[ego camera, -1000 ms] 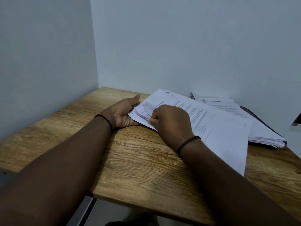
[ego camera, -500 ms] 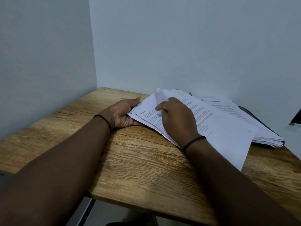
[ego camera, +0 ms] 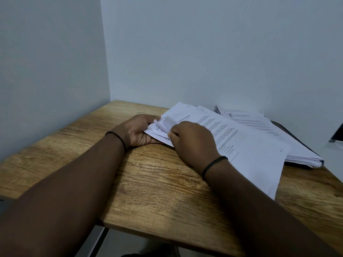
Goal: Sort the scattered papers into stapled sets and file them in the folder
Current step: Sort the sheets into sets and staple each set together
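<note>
A loose set of printed papers lies slanted across the middle of the wooden table. My left hand grips the set's near-left corner from the side, thumb on top. Beside it my right hand pinches the same corner, where the top sheets are curled up. A second, thicker stack of papers rests at the back right on a dark folder, of which only an edge shows. No stapler is visible.
The table stands in a corner, with pale walls right behind and to the left. A dark object sits at the right edge of the view, cut off. The table's near edge is below my forearms.
My right hand slid up over the sheets and then came back to the near-left corner, where sheets are now lifted and curled. The left hand stayed at the corner.
</note>
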